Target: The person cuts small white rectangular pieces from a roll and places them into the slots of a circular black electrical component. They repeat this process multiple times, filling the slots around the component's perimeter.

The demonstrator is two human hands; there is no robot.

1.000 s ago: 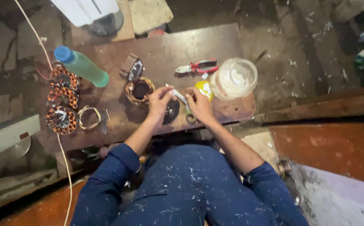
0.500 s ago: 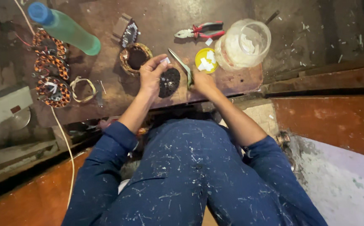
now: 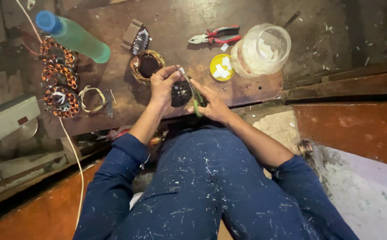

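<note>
My left hand (image 3: pixel 163 84) pinches a small white piece at its fingertips, just above a dark round motor part (image 3: pixel 181 94) lying on the brown board (image 3: pixel 175 18). My right hand (image 3: pixel 211 103) grips green-handled scissors (image 3: pixel 194 92), whose blades point up toward the white piece. Both hands sit close together over the near edge of the board. A copper-wound ring (image 3: pixel 146 66) lies just beyond my left hand.
Red-handled pliers (image 3: pixel 215 35), a yellow lid (image 3: pixel 222 67) with white bits and a clear plastic jar (image 3: pixel 262 50) lie to the right. A green bottle (image 3: pixel 74 35), three copper-wound stators (image 3: pixel 58 75) and a wire loop (image 3: pixel 92 98) are at the left. My blue-trousered legs fill the foreground.
The view has tilted down and closer. My hands stayed together over the dark part; the scissors now sit upright between them at the white piece.
</note>
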